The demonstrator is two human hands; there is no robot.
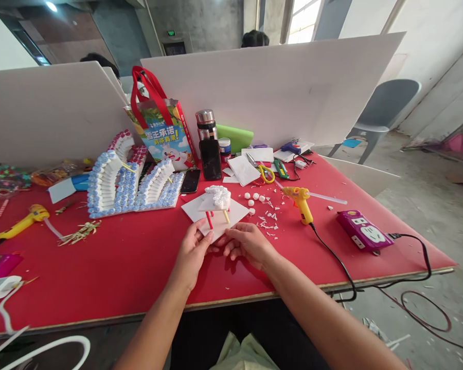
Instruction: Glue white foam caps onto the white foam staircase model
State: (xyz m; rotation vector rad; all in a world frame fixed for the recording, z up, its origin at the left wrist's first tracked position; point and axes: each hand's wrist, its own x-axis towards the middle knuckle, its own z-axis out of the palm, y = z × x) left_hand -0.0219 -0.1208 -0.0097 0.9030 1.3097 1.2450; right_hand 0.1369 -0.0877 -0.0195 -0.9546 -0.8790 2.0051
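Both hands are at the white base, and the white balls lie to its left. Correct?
Not quite: the head view shows the white balls to the right of the white base. The left hand and right hand are at it, as you say.

Bare forearms (164, 303) reaching forward, hands (193, 249) nearly together, fingers (234, 235) bent
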